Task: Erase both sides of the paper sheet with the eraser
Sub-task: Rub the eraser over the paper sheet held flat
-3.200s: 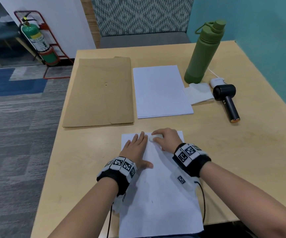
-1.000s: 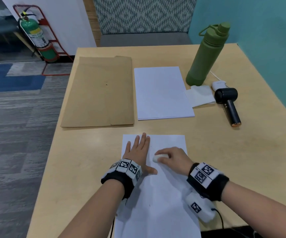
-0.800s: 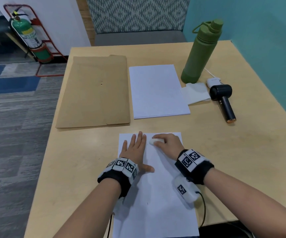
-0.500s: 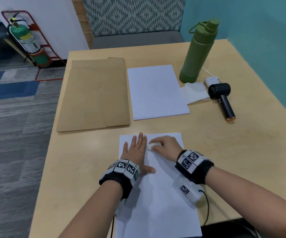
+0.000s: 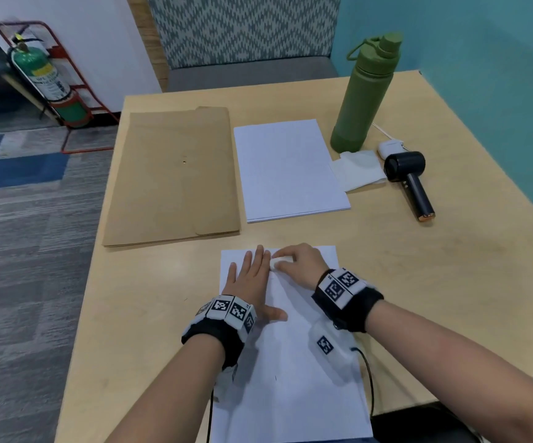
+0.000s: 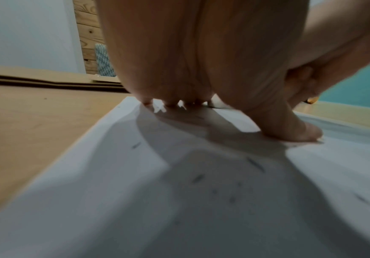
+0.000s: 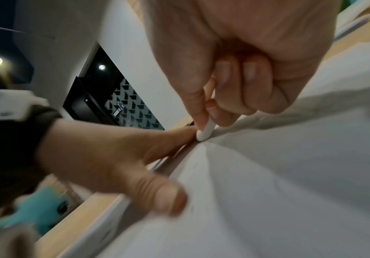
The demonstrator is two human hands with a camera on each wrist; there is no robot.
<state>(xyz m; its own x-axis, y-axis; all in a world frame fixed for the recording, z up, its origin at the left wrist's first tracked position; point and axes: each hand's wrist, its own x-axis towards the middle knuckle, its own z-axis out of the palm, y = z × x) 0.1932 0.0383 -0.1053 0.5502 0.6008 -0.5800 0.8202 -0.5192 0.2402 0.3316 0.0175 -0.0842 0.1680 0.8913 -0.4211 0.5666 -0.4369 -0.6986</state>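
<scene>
While the left hand [image 5: 252,279] presses flat, fingers straight, on the paper sheet [image 5: 293,378] at the wooden table's [image 5: 418,282] near edge, the right hand [image 5: 300,263] pinches the white eraser [image 7: 204,132] against the sheet's far end.

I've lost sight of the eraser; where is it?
Head view: the eraser is pinched in the right hand near the paper sheet's far edge, beside the left hand's fingertips.

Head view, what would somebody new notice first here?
First, the two hands at the table's near edge: the left hand pressed flat on the paper sheet, the right hand pinching a small white eraser against it beside the left fingertips. Then the tall green bottle at the far right, next to a stack of white paper.
</scene>
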